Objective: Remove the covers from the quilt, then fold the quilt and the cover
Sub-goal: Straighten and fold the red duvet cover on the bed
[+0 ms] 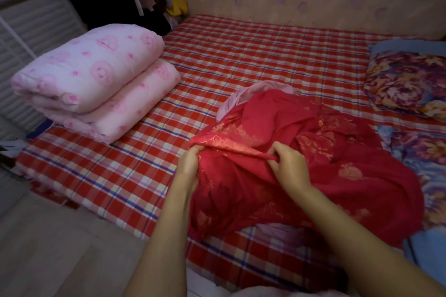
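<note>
Plaid bedsheet (115,176) under everything. My left hand (191,161) and right hand (290,166) both have fingers curled tight, bunching an edge of the red cover (337,188), which is all crumpled, with gold flowers and a pink lining. Further back left, the pink quilt (96,75) sits folded.

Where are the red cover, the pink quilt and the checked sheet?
red cover (374,188): head view, its crumpled middle.
pink quilt (91,72): head view, top of the folded stack.
checked sheet (241,55): head view, a bare part behind the cover.
</note>
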Motion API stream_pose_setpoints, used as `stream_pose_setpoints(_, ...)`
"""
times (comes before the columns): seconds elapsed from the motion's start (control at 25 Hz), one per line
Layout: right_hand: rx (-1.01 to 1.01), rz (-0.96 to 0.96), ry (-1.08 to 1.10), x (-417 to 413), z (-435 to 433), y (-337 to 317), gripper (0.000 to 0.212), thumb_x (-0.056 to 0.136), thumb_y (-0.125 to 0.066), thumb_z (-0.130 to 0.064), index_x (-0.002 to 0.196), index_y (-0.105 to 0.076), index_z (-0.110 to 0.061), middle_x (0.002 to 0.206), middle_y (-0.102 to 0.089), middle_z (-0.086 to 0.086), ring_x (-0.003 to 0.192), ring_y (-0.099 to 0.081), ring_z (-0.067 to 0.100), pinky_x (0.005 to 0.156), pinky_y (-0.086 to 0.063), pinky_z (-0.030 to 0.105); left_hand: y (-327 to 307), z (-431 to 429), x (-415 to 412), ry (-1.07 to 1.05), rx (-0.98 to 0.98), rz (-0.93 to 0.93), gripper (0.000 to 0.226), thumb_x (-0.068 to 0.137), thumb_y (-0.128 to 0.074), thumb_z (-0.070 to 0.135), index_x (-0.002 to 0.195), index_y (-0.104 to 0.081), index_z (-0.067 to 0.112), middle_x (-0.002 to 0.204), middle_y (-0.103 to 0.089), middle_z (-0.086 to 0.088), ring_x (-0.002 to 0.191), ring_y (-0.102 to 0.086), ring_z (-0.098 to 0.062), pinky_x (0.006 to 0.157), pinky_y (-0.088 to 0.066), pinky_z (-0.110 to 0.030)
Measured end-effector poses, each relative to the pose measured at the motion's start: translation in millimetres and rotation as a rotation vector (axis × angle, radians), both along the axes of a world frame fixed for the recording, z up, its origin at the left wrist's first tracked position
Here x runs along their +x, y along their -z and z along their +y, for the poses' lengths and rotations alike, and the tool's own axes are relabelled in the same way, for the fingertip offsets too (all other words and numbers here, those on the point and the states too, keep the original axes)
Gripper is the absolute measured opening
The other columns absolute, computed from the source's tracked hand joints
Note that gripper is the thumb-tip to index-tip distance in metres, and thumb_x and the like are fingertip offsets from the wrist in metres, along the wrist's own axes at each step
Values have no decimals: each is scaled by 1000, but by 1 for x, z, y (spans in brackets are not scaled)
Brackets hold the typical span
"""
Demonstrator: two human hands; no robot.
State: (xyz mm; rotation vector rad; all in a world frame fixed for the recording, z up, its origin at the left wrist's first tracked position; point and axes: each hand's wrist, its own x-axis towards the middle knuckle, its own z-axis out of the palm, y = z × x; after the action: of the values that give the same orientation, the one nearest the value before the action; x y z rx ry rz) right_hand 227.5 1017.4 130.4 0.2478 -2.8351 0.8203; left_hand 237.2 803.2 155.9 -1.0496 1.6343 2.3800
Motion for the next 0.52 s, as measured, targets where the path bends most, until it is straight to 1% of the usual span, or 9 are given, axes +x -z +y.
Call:
stream_pose_setpoints(0.04,-30,119,-53,8,-3,2,19,68,-65,-3,77,-55,-16,79,-58,3,76,-60,31,65,-39,36,4,0,3,-33,71,7,19,92,-53,17,99,-66,4,75,-72,-8,76,-66,-21,74,-54,-34)
stream_pose_setpoints(0.12,-18,181,-295,23,-15,7,28,63,-57,-1,86,-56,-16,84,-53,3,76,-58,26,65,-41,33,10,5,6,-43,345,42,34,99,-42,26,116,-60,3,99,-69,-15,94,-65,-26,85,-51,-39)
stream_pose_setpoints(0.2,-44,0,-478,35,-27,15,38,70,-53,-7,103,-57,-24,96,-55,-2,84,-58,18,72,-47,29,11,10,9,-51,547,56,45,101,-33,33,120,-57,0,111,-64,-19,104,-60,-30,97,-43,-44)
stream_pose_setpoints(0.28,-153,-189,-547,38,-31,21,28,81,-53,-22,108,-61,-26,98,-57,-9,82,-60,11,77,-48,26,12,17,13,-47,600,52,49,101,-30,36,116,-58,-2,106,-66,-21,103,-59,-32,98,-39,-46)
stream_pose_setpoints(0.36,-317,-259,-493,32,-33,19,19,87,-56,-29,95,-69,-18,85,-63,-12,72,-59,4,72,-47,22,12,17,15,-10,591,51,51,101,-31,38,113,-59,-3,97,-69,-21,101,-59,-32,96,-40,-47)
stream_pose_setpoints(0.4,-408,-244,-398,28,-32,16,15,88,-58,-25,88,-69,-16,77,-64,-10,68,-59,3,68,-46,22,11,15,16,7,567,54,50,101,-31,38,112,-60,-1,94,-70,-19,100,-60,-31,96,-42,-46)
stream_pose_setpoints(0.44,-462,-168,-282,20,-30,13,7,86,-63,-20,85,-68,-15,74,-64,-9,66,-58,4,67,-45,20,10,14,16,17,535,55,48,101,-32,37,110,-61,0,92,-71,-18,99,-61,-31,95,-43,-46)
stream_pose_setpoints(0.48,-453,-71,-185,12,-26,9,5,83,-67,-14,88,-67,-16,77,-64,-8,69,-57,4,69,-44,17,9,13,16,28,512,54,46,101,-32,35,107,-62,1,90,-71,-18,97,-62,-30,93,-44,-45)
stream_pose_setpoints(0.52,-412,-1,-133,4,-22,6,16,79,-70,-12,94,-67,-16,84,-64,-7,74,-57,4,74,-42,12,7,12,14,43,501,56,46,101,-32,34,104,-63,1,89,-72,-18,96,-62,-31,92,-45,-45)
